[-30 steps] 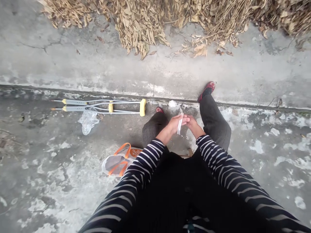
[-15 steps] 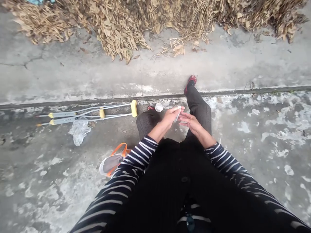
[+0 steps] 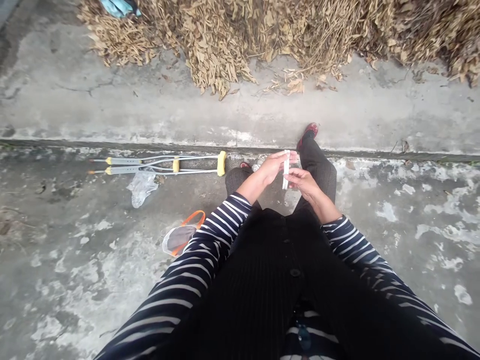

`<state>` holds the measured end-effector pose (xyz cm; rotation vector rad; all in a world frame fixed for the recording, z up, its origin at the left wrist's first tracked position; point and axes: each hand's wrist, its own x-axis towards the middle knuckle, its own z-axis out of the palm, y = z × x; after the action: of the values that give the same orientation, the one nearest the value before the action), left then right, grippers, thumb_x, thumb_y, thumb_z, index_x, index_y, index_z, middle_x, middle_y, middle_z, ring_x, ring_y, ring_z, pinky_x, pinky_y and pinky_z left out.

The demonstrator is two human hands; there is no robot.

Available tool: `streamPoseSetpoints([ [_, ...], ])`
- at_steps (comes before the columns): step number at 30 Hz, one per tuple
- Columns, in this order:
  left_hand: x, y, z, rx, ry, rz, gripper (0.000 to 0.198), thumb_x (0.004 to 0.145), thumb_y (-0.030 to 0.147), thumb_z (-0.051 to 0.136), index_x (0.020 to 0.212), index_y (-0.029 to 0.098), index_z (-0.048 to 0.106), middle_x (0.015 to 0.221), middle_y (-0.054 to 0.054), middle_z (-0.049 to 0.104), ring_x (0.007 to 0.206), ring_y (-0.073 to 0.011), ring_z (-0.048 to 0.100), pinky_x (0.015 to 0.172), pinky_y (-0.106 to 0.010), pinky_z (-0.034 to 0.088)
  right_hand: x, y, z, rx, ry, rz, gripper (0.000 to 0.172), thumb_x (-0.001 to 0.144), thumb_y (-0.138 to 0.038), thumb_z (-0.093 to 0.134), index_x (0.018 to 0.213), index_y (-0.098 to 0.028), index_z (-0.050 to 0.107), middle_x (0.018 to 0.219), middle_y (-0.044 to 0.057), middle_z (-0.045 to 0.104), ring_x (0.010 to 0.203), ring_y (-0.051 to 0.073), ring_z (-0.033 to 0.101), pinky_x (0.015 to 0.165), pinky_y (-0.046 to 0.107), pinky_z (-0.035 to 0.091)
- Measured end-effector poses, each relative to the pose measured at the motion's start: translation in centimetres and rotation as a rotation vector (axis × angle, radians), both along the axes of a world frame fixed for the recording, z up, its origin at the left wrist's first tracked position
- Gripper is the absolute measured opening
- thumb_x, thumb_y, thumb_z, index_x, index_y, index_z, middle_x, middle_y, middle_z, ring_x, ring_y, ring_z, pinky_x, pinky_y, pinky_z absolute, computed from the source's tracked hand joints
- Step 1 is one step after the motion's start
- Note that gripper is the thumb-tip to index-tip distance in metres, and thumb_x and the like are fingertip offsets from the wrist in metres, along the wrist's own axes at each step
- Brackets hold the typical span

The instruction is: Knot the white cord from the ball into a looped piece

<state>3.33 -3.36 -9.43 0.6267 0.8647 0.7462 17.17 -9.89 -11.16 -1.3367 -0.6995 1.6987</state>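
Observation:
A narrow, folded white strip (image 3: pixel 286 170) stands lengthwise between my two hands; its material is too small to make out. My left hand (image 3: pixel 273 167) holds its upper part with the thumb against it, the fingertips reaching past behind it. At its lower part, my right hand (image 3: pixel 303 181) pinches the strip from the right side. Beyond my left wrist, a small whitish round thing (image 3: pixel 256 167) on the ground is mostly hidden. My legs are apart, with one red shoe (image 3: pixel 311 130) against the raised concrete.
To the left lie metal crutches (image 3: pixel 150 165) with yellow pads and a crumpled clear plastic bag (image 3: pixel 143 187). Nearer my left arm rests a grey bag (image 3: pixel 178 239) with orange handles. Dry leafy stalks (image 3: pixel 225 50) cover the raised ledge (image 3: pixel 150 112), a blue cloth-like thing (image 3: pixel 119 7) among them.
The white strip has turned to face me and shows more fully between my hands. My right hand has closed on its lower part. The whole view has shifted, moving the ground things rightward.

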Motion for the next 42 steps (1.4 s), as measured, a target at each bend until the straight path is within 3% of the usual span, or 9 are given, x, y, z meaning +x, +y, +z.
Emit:
streamPoseSetpoints([
  [6, -0.1, 0.7, 0.4, 0.074, 0.06, 0.031, 0.015, 0.094, 0.023, 0.067, 0.099, 0.013, 0.076, 0.108, -0.013, 0.079, 0.097, -0.0197, 0.075, 0.104, -0.039, 0.052, 0.8, 0.9, 1.9, 0.044, -0.023, 0.132, 0.048, 0.054, -0.046, 0.096, 0.086, -0.016, 0.078, 0.082, 0.007, 0.078, 0.063, 0.015, 0.069, 0.052, 0.023, 0.048],
  [13, -3.3, 2.3, -1.0, 0.286, 0.5, -0.08, 0.031, 0.095, 0.036, 0.064, 0.076, 0.013, 0.075, 0.081, -0.008, 0.076, 0.08, -0.0185, 0.07, 0.093, -0.035, 0.052, 1.6, 1.7, 4.4, 0.106, -0.01, 0.084, 0.053, 0.054, -0.039, 0.098, 0.098, -0.017, 0.08, 0.085, 0.007, 0.079, 0.067, 0.014, 0.07, 0.057, 0.022, 0.049],
  [16, -5.0, 1.8, -1.5, 0.462, 0.627, -0.017, 0.012, 0.084, 0.024, 0.071, 0.089, 0.014, 0.077, 0.091, -0.007, 0.077, 0.091, -0.0207, 0.069, 0.098, -0.035, 0.05, 1.7, 1.7, 5.2, 0.14, -0.019, 0.091, 0.056, 0.056, -0.038, 0.096, 0.106, -0.018, 0.079, 0.094, 0.007, 0.079, 0.072, 0.015, 0.072, 0.056, 0.022, 0.049],
  [19, -5.1, 0.9, -1.0, 0.589, 0.538, 0.019, 0.045, 0.075, 0.014, 0.076, 0.119, 0.019, 0.074, 0.119, -0.009, 0.075, 0.114, -0.023, 0.066, 0.108, -0.035, 0.044, 1.4, 1.7, 5.8, 0.156, -0.011, 0.11, 0.057, 0.058, -0.039, 0.095, 0.109, -0.02, 0.078, 0.099, 0.007, 0.079, 0.075, 0.016, 0.073, 0.056, 0.021, 0.051],
  [21, -4.3, 0.6, -0.4, 0.614, 0.409, -0.023, 0.054, 0.073, 0.013, 0.078, 0.125, 0.021, 0.072, 0.125, -0.009, 0.073, 0.12, -0.0236, 0.065, 0.111, -0.035, 0.041, 1.1, 1.7, 6.1, 0.146, -0.004, 0.117, 0.059, 0.057, -0.04, 0.096, 0.109, -0.02, 0.077, 0.099, 0.007, 0.079, 0.074, 0.016, 0.073, 0.054, 0.02, 0.053],
  [26, -2.1, 1.4, 0.1, 0.572, 0.324, -0.108, 0.021, 0.086, 0.025, 0.071, 0.102, 0.015, 0.08, 0.106, -0.008, 0.079, 0.105, -0.0228, 0.069, 0.104, -0.034, 0.046, 0.7, 1.4, 6.8, 0.167, 0.034, 0.136, 0.059, 0.059, -0.041, 0.096, 0.111, -0.019, 0.075, 0.099, 0.008, 0.078, 0.078, 0.02, 0.076, 0.051, 0.022, 0.058],
  [34, -1.4, 1.7, 0.0, 0.532, 0.277, -0.09, 0.022, 0.088, 0.022, 0.061, 0.093, 0.014, 0.08, 0.098, -0.008, 0.079, 0.093, -0.0195, 0.07, 0.095, -0.031, 0.049, 0.7, 0.3, 7.2, 0.111, 0.129, 0.163, 0.069, 0.062, -0.024, 0.093, 0.126, -0.021, 0.069, 0.113, 0.008, 0.077, 0.094, 0.023, 0.077, 0.049, 0.017, 0.057],
  [38, -1.5, 1.5, 0.2, 0.516, 0.262, -0.089, 0.018, 0.085, 0.021, 0.063, 0.09, 0.015, 0.079, 0.096, -0.007, 0.079, 0.092, -0.019, 0.07, 0.095, -0.031, 0.049, 0.4, 0.0, 7.7, 0.11, 0.117, 0.201, 0.058, 0.064, -0.029, 0.093, 0.119, -0.018, 0.074, 0.108, 0.01, 0.078, 0.09, 0.023, 0.078, 0.051, 0.019, 0.06],
  [42, -1.4, 0.7, -0.5, 0.516, 0.27, -0.094, 0.018, 0.084, 0.029, 0.069, 0.085, 0.015, 0.078, 0.087, -0.005, 0.077, 0.089, -0.02, 0.069, 0.095, -0.033, 0.049, 0.6, 0.5, 8.3, 0.21, 0.034, 0.146, 0.063, 0.062, -0.037, 0.095, 0.118, -0.019, 0.075, 0.105, 0.009, 0.079, 0.083, 0.023, 0.078, 0.052, 0.022, 0.061],
])
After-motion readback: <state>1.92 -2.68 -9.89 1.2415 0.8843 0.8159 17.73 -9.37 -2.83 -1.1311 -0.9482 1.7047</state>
